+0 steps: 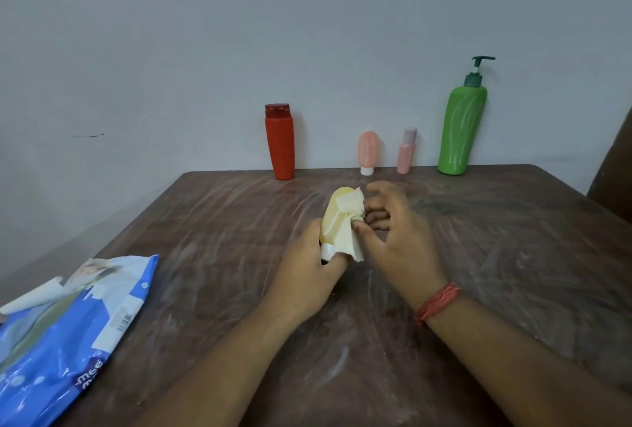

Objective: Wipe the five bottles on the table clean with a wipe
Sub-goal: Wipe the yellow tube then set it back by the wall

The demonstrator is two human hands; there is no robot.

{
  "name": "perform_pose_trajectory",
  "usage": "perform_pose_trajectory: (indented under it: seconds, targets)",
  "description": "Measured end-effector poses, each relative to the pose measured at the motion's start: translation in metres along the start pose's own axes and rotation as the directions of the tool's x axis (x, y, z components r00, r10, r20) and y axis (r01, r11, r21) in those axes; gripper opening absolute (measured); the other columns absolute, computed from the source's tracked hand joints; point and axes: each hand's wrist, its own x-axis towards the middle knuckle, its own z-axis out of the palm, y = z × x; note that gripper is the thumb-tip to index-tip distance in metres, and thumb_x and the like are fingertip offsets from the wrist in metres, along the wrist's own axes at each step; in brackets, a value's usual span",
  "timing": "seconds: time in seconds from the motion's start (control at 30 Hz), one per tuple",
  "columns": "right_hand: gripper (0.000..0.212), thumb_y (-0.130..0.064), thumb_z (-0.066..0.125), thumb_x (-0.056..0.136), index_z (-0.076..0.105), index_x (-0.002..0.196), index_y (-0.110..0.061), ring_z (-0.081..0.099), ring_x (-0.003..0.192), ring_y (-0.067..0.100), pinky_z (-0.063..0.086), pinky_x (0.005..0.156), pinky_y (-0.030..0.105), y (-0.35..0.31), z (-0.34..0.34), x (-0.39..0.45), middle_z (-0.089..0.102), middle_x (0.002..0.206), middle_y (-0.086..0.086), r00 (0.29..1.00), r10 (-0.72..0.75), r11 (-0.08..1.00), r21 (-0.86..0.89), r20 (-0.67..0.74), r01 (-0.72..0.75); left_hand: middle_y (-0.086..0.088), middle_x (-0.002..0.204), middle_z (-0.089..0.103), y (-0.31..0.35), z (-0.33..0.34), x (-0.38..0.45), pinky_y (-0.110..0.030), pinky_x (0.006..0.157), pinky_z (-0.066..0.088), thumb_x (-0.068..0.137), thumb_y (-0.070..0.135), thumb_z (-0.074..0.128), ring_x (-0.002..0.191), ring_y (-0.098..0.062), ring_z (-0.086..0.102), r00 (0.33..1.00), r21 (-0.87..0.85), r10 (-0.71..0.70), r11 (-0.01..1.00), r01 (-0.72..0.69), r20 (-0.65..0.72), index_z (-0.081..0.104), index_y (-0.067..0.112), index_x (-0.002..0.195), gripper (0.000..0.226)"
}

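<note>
Two hands work a wipe over a yellow bottle above the middle of the table.

The left hand (307, 272) grips the smooth, rounded yellow bottle (333, 218) at its white cap end, while the right hand (393, 231) pinches a crumpled white wipe (349, 221) against its side. Along the wall stand a glossy red bottle (280, 142), a peach tube (368, 152), a slim pink bottle (407, 151) and a curved green pump bottle (461, 125). A crinkly blue wipes pack (68, 331) lies at the streaked brown table (513, 255)'s left edge.
</note>
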Motion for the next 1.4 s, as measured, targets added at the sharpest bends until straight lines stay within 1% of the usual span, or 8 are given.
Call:
perform_pose_trajectory:
  seconds: [0.13,0.33,0.5,0.67,0.9,1.03,1.27,1.4]
  targets:
    - [0.020,-0.004,0.067,0.089,0.070,0.107,-0.012,0.058,0.094,0.005,0.042,0.082,0.004,0.002,-0.006,0.004,0.063,0.109,-0.004,0.993,-0.118,0.979,-0.171,-0.013,0.114,0.017,0.096,0.061,0.001,0.003,0.000,-0.012,0.067,0.046,0.096,0.038,0.064,0.086,0.004,0.057,0.999,-0.008,0.051,0.999,-0.050,0.014,0.046,0.047,0.105,0.023]
    - [0.017,-0.009,0.067,0.091,0.071,0.107,-0.011,0.058,0.106,0.015,0.043,0.092,0.020,0.002,-0.001,-0.001,0.065,0.110,-0.003,0.956,-0.223,0.939,-0.221,0.192,0.264,0.013,0.104,0.061,-0.009,-0.004,0.002,-0.012,0.068,0.047,0.095,0.022,0.063,0.087,0.003,0.058,0.996,-0.042,0.015,0.999,-0.011,0.086,0.040,0.048,0.111,0.038]
    - [0.017,-0.006,0.065,0.091,0.070,0.107,-0.011,0.055,0.097,0.008,0.033,0.083,0.003,0.007,-0.014,0.010,0.063,0.109,-0.001,0.992,-0.125,0.961,-0.249,-0.003,0.120,0.015,0.102,0.057,-0.004,0.002,0.002,-0.009,0.066,0.046,0.100,0.040,0.058,0.086,0.005,0.056,0.994,-0.053,0.052,0.997,-0.046,0.101,0.037,0.057,0.108,0.028]
    - [0.021,-0.016,0.066,0.092,0.066,0.113,-0.015,0.052,0.101,0.003,0.035,0.087,0.003,-0.001,-0.003,-0.003,0.057,0.113,-0.006,0.951,-0.207,0.942,-0.214,0.231,0.257,0.013,0.110,0.062,-0.009,-0.002,0.002,-0.009,0.068,0.048,0.093,0.030,0.068,0.092,0.007,0.061,0.997,-0.201,-0.020,0.979,0.033,0.069,0.042,0.047,0.118,0.041]
    - [0.024,-0.005,0.064,0.092,0.070,0.114,-0.012,0.056,0.097,0.003,0.035,0.084,0.000,0.000,-0.013,0.008,0.064,0.111,-0.003,0.991,-0.127,0.978,-0.175,-0.050,0.116,0.013,0.106,0.060,-0.009,0.000,0.002,-0.013,0.061,0.046,0.079,0.057,0.058,0.079,0.003,0.057,0.985,-0.223,-0.037,0.972,0.075,0.168,0.039,0.056,0.123,0.048]
    - [0.023,-0.002,0.068,0.088,0.072,0.110,-0.008,0.059,0.092,0.009,0.044,0.080,0.010,-0.006,-0.003,-0.004,0.063,0.104,0.000,0.982,-0.184,0.972,-0.144,0.039,0.188,0.022,0.093,0.063,-0.010,0.000,0.004,-0.015,0.060,0.047,0.075,0.045,0.059,0.073,0.005,0.056,0.993,-0.300,-0.043,0.951,0.074,0.106,0.042,0.058,0.116,0.047]
    - [0.022,0.000,0.066,0.088,0.072,0.107,-0.010,0.054,0.096,0.003,0.034,0.085,-0.001,-0.004,-0.011,0.007,0.061,0.107,-0.002,0.991,-0.113,0.978,-0.183,-0.069,0.099,0.030,0.099,0.058,-0.007,0.003,0.000,-0.010,0.065,0.048,0.082,0.057,0.058,0.081,0.007,0.059,0.987,-0.248,-0.013,0.967,0.053,0.160,0.036,0.057,0.123,0.046]
    - [0.031,-0.005,0.066,0.091,0.066,0.122,-0.004,0.046,0.100,-0.003,0.032,0.088,-0.001,-0.010,-0.002,-0.001,0.051,0.112,-0.008,0.989,-0.129,0.971,-0.193,0.077,0.142,0.023,0.097,0.065,-0.007,0.004,0.002,-0.015,0.063,0.051,0.091,0.044,0.058,0.077,0.004,0.061,0.991,-0.281,-0.049,0.956,0.083,0.126,0.038,0.053,0.123,0.039]
